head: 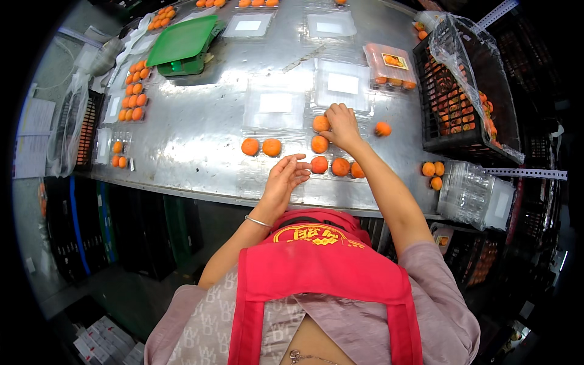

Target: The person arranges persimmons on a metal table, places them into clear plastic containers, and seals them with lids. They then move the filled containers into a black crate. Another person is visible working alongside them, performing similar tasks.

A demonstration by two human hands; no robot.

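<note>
On the metal table stand two open clear plastic clamshell packs with orange persimmon-like fruits. My right hand reaches over the nearer right pack, its fingers at an orange fruit in the top row; whether they grip it cannot be told. Below lie another fruit and a row of several, one of them in the middle. My left hand is beside that row with its fingers apart, close to its leftmost fruit. Two fruits, one at the left, sit in the left pack. The lids bear white pads.
A black plastic crate of fruit, lined with clear film, stands at the right. Near it are a loose fruit, a closed full pack and stacked empty clamshells. A green scale stands at the back left. More filled packs line the left side.
</note>
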